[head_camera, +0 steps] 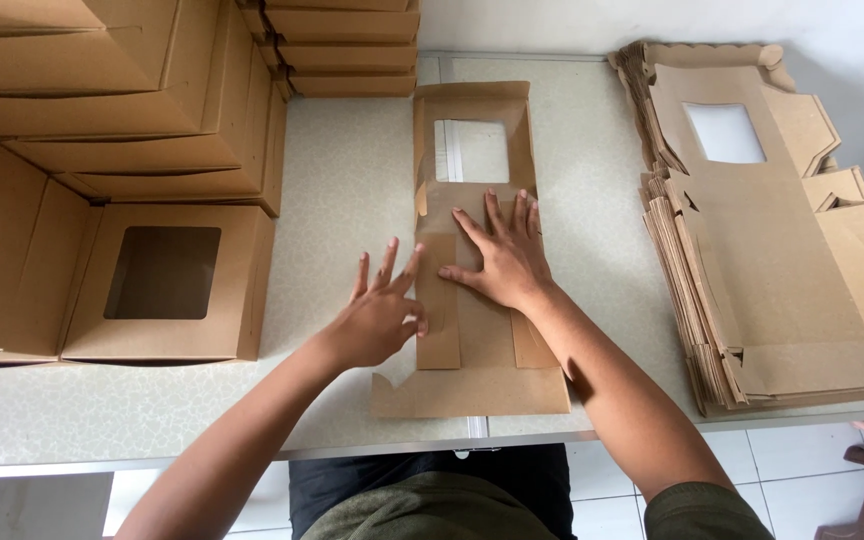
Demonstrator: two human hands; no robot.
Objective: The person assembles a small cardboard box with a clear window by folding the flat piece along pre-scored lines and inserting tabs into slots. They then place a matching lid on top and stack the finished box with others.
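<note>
Right hand [500,262] – flat, fingers spread, pressing the cardboard blank [472,300] | left hand [380,315] – open, fingers splayed, at its side flap

The flat blank [472,300] under the right hand [507,265] and left hand [377,320] is matt brown kraft card with a clear, faintly glossy film window [471,151]. The stack [772,250] of blanks is the same dull card, its edges showing fibrous layers. The folded boxes [112,180] look matt and smooth. The desk [342,180] has a pale, speckled, smooth top with a slight sheen. The floor tiles [802,470] are white and glossy.
</note>
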